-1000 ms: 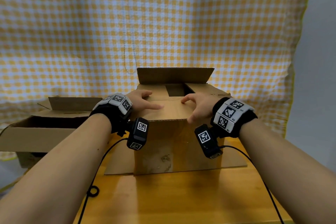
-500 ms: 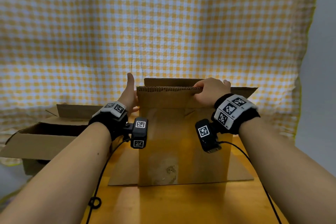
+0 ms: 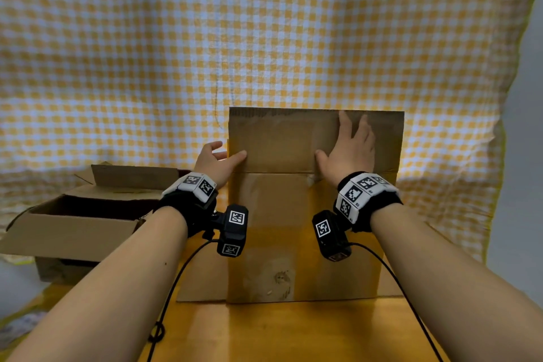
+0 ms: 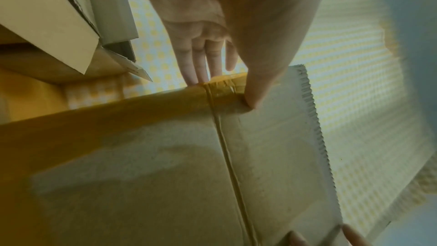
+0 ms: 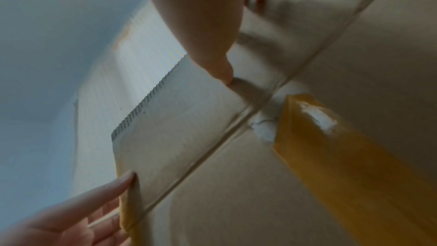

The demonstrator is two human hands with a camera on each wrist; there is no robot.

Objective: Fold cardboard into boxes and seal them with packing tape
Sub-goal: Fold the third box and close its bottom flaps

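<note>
**Box upright on table, both hands on the near flap**

Your cardboard box (image 3: 302, 238) stands on the wooden table (image 3: 293, 332), with its near top flap (image 3: 282, 141) raised vertically above the front wall. A strip of brown packing tape (image 5: 350, 156) runs along the front face up to the flap crease.

Your left hand (image 3: 216, 163) is at the flap's left edge: the thumb lies on the front face and the straight fingers reach behind the edge, so the hand is released, not clenched. Your right hand (image 3: 349, 150) lies flat against the right half of the flap with its fingers extended upward, pressing and grasping nothing.

A second open cardboard box (image 3: 79, 214) sits at the left, apart from the first. A yellow checked cloth (image 3: 264, 32) hangs behind the table.
</note>
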